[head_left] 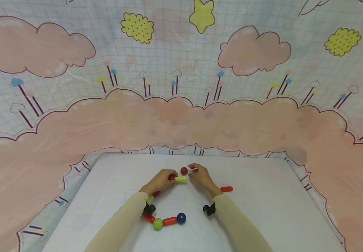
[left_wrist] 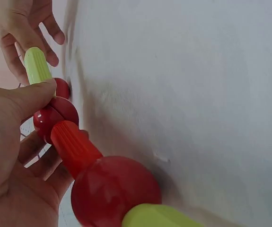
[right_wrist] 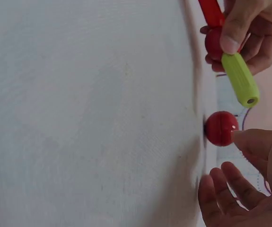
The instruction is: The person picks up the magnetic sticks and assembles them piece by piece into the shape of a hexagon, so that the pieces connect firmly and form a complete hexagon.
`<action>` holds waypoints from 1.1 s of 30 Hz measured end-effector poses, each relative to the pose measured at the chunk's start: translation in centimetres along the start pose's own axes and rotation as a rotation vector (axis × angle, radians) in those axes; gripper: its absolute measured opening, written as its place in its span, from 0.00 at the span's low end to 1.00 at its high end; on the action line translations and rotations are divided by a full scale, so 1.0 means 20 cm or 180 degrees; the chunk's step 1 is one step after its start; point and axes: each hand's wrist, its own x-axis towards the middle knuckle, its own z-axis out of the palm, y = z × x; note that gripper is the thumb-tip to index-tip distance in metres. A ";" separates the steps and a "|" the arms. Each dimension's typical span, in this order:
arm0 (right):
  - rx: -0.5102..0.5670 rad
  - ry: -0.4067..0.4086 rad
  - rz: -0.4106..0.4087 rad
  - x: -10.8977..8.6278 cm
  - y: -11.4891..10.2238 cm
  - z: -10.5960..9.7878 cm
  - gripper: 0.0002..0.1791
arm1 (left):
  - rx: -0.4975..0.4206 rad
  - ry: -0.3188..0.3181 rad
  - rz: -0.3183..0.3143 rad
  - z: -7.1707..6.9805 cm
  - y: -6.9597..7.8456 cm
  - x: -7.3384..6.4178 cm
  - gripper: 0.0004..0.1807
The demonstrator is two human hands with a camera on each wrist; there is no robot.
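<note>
My left hand point(head_left: 162, 181) pinches a red ball point(left_wrist: 55, 118) between thumb and fingers. From this ball a yellow-green magnetic rod point(head_left: 180, 178) sticks out to the right, its far end free. On its other side a red rod point(left_wrist: 75, 149) joins a second red ball point(left_wrist: 117, 189), part of a curved chain running back under the left forearm. A loose red ball point(head_left: 184, 170) sits on the table between the hands. My right hand point(head_left: 201, 175) is beside it, fingers spread and loosely bent; whether the thumb touches the ball I cannot tell.
Nearer the front, the chain continues through a green ball point(head_left: 157, 224) and a red rod point(head_left: 170, 221) to a dark blue ball point(head_left: 181, 218). A single red rod point(head_left: 226, 189) lies right of the right wrist. A patterned cloth point(head_left: 181, 122) hangs behind the white table point(head_left: 263, 210).
</note>
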 end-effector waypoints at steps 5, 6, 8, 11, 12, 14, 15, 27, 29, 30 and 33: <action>-0.0236 -0.0139 -0.0053 0.03 0.00 0.04 0.24 | 0.0034 0.0026 -0.0118 -0.01 -0.01 -0.02 0.11; -0.0268 -0.0164 -0.0046 0.03 0.00 0.05 0.24 | 0.0031 0.0026 -0.0126 -0.01 -0.02 -0.02 0.11; -0.0314 -0.0214 -0.0070 0.04 0.00 0.06 0.25 | 0.0034 0.0032 -0.0137 -0.01 -0.02 -0.02 0.11; -0.0338 -0.0289 -0.0070 0.05 -0.01 0.07 0.24 | 0.0028 0.0042 -0.0122 -0.01 -0.02 -0.02 0.11; -0.0342 -0.0302 -0.0104 0.05 -0.01 0.07 0.24 | 0.0029 0.0048 -0.0118 -0.01 -0.02 -0.02 0.11; -0.0357 -0.0315 -0.0162 0.05 -0.02 0.07 0.22 | 0.0022 0.0050 -0.0116 -0.01 -0.02 -0.02 0.11; -0.0354 -0.0304 -0.0193 0.05 -0.02 0.07 0.22 | 0.0012 0.0050 -0.0109 -0.01 -0.02 -0.03 0.11; -0.0126 0.0120 -0.0151 -0.03 -0.01 -0.03 0.19 | -0.0025 0.0053 -0.0113 -0.01 -0.02 -0.03 0.12; -0.0149 0.0200 -0.0215 -0.05 -0.01 -0.05 0.19 | -0.0057 0.0048 -0.0077 0.00 -0.02 -0.03 0.12; -0.0150 0.0233 -0.0244 -0.06 0.00 -0.06 0.19 | -0.0085 0.0040 -0.0052 0.00 -0.02 -0.02 0.12; -0.0141 0.0270 -0.0234 -0.08 0.00 -0.07 0.20 | -0.0127 0.0041 0.0036 0.01 -0.01 -0.02 0.12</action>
